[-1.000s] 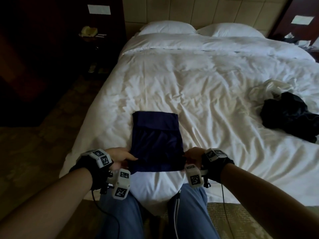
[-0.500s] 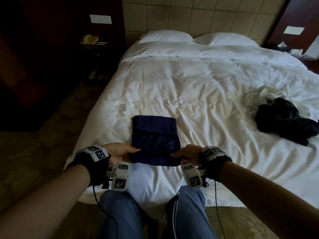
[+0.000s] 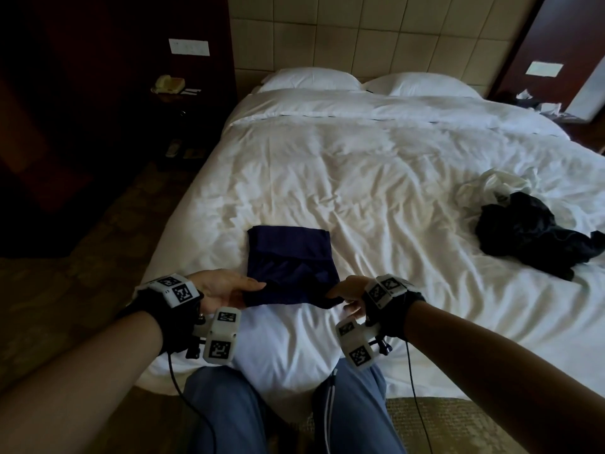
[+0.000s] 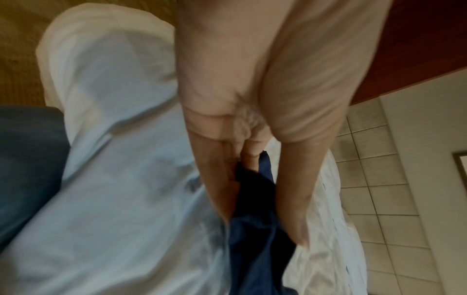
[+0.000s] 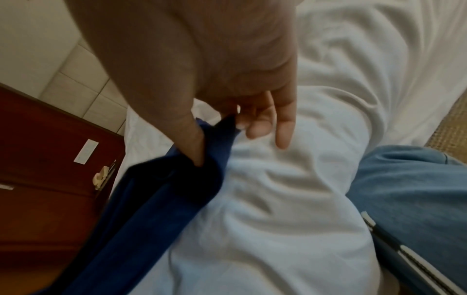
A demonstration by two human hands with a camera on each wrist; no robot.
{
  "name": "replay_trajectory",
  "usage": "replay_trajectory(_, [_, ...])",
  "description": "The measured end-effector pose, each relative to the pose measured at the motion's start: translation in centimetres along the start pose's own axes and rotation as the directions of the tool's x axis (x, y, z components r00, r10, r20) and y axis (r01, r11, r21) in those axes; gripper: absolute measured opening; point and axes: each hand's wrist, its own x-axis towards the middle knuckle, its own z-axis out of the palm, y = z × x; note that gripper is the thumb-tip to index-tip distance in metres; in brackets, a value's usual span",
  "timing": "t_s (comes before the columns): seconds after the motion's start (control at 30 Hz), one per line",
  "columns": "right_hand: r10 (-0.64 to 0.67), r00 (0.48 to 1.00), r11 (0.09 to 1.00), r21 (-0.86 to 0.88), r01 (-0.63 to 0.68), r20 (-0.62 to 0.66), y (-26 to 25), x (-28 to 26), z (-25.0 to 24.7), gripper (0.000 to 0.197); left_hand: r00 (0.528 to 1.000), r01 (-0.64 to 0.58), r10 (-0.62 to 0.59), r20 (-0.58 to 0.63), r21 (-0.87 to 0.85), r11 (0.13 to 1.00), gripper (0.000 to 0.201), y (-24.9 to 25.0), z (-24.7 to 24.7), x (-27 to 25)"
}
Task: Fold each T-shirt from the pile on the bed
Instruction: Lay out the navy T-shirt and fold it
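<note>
A navy shirt [image 3: 291, 263], already folded to a narrow rectangle, lies on the white bed [image 3: 376, 191] near its foot edge, straight ahead of the person. The left hand [image 3: 222, 290] pinches the near corner at 9 o'clock of the shirt, thumb on top and fingers beneath. The right hand [image 3: 348, 294] pinches the near corner at 3 o'clock between thumb and forefinger, its other fingers loose. The near edge is lifted slightly off the bed. The cloth looks light, thin and limp, so it will likely sag between the grips; holding both corners keeps the edge straight. A pile [image 3: 527, 237] of dark and white shirts sits well apart at 2 o'clock.
</note>
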Motion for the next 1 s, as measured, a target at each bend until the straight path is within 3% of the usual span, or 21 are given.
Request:
replay_trajectory(0.07, [-0.010,1.000,1.000,0.005,0.010,0.006,-0.1,-0.2,-0.6,0.015,0.999,-0.004,0.005,-0.046,0.018,1.000,0.005,0.1,-0.2,0.0])
replay_trajectory(0.27, [-0.061,0.998,0.970,-0.234,0.061,0.008,-0.8,-1.2,-2.0,0.017,0.996,0.017,-0.011,-0.091,0.069,0.997,0.008,0.2,-0.3,0.1])
replay_trajectory(0.4, [-0.134,0.989,0.848,-0.509,0.148,0.066,-0.9,-2.6,-2.2,0.013,0.988,0.045,-0.035,-0.153,0.062,0.997,0.017,-0.1,-0.4,0.6])
replay_trajectory(0.53, [-0.208,0.971,0.772,-0.589,0.238,0.120,-0.4,-2.8,-2.8,0.037,0.981,0.123,-0.087,-0.172,0.208,0.970,0.005,-0.8,-0.4,0.7])
replay_trajectory(0.63, [-0.168,0.968,0.764,-0.595,0.248,0.187,-0.1,-3.2,-3.2,0.041,0.979,0.141,-0.076,-0.189,0.357,0.923,0.011,-1.2,-0.2,0.5])
replay_trajectory(0.83, [-0.109,0.980,0.720,-0.666,0.195,0.169,-0.2,-2.7,-2.3,0.032,0.978,0.181,-0.074,-0.197,0.610,0.772,0.026,-1.8,-0.2,1.0])
replay_trajectory(1.0, [0.011,0.969,0.722,-0.672,0.164,0.248,1.2,-0.9,-1.2,0.028,0.958,0.283,-0.151,-0.246,0.704,0.651,0.008,-2.9,-1.1,2.2])
